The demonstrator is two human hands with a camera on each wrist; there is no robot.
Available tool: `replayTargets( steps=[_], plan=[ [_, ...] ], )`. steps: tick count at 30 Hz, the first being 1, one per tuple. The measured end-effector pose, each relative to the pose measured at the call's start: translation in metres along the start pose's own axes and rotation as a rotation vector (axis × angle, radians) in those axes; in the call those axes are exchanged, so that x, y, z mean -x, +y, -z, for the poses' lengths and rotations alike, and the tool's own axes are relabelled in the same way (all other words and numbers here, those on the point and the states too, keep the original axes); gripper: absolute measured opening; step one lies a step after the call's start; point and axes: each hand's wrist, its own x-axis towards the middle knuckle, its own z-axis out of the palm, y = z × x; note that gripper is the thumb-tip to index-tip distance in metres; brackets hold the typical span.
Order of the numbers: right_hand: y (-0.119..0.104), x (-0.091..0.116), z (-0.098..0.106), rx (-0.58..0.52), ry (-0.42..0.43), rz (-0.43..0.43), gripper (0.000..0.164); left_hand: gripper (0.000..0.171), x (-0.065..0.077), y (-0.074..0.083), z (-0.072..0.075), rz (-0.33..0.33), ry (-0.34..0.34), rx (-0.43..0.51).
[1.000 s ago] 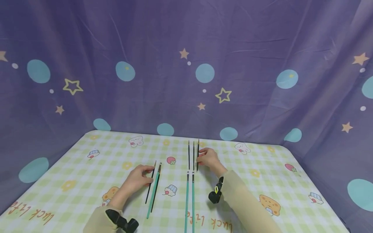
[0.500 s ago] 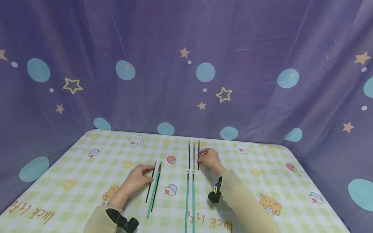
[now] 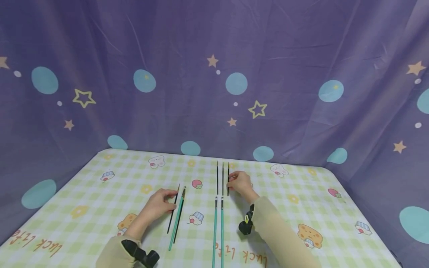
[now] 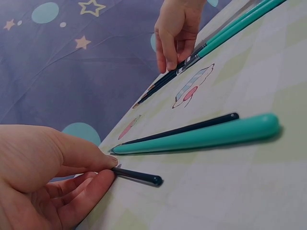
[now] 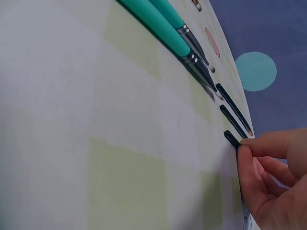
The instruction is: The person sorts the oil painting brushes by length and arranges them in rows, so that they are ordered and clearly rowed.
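Observation:
My right hand (image 3: 240,183) pinches a thin black paintbrush (image 3: 228,171) between thumb and forefinger, at the right end of a row. Two similar black paintbrushes lie parallel to its left, the nearest being the middle paintbrush (image 3: 222,178). My left hand (image 3: 160,204) pinches another black paintbrush (image 4: 139,176) whose handle end sticks out past the fingertips. Right of that hand lie a green-handled paintbrush (image 3: 175,227) and a black paintbrush (image 4: 192,127), close side by side. In the head view their tips point to the back.
Two long green-handled paintbrushes, a left one (image 3: 215,230) and a right one (image 3: 222,230), lie below the black row, pointing away from me. A checked tablecloth (image 3: 268,208) covers the table. A purple patterned curtain (image 3: 187,123) hangs behind it.
The black paintbrush in my right hand has straightened slightly and now lies nearly parallel to the other two. My left hand has stayed in place.

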Motion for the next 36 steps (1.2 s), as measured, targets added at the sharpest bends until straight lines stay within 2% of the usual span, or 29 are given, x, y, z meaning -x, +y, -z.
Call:
replayTargets(
  steps=[8, 15, 24, 27, 30, 36],
  plan=[
    [0.003, 0.001, 0.002, -0.017, 0.013, -0.005, 0.031, 0.047, 0.001, 0.000, -0.002, -0.004, -0.008, 0.024],
    [-0.001, 0.006, 0.004, -0.053, 0.034, 0.026, 0.030, 0.047, -0.001, -0.001, -0.001, -0.008, 0.000, 0.002],
    [-0.018, 0.029, -0.006, 0.033, -0.042, 0.055, 0.028, 0.048, -0.001, -0.002, -0.002, -0.001, -0.007, 0.010],
    [-0.022, 0.037, -0.012, 0.028, -0.071, 0.070, 0.028, 0.048, -0.001, -0.001, -0.001, -0.004, -0.010, 0.006],
    [-0.024, 0.042, -0.019, -0.040, -0.114, 0.072, 0.030, 0.048, -0.001, 0.000, 0.000, -0.004, -0.011, -0.001],
    [-0.032, 0.058, -0.032, -0.062, -0.160, 0.076, 0.029, 0.047, -0.001, 0.001, 0.000, -0.005, -0.013, -0.009]
  ],
)
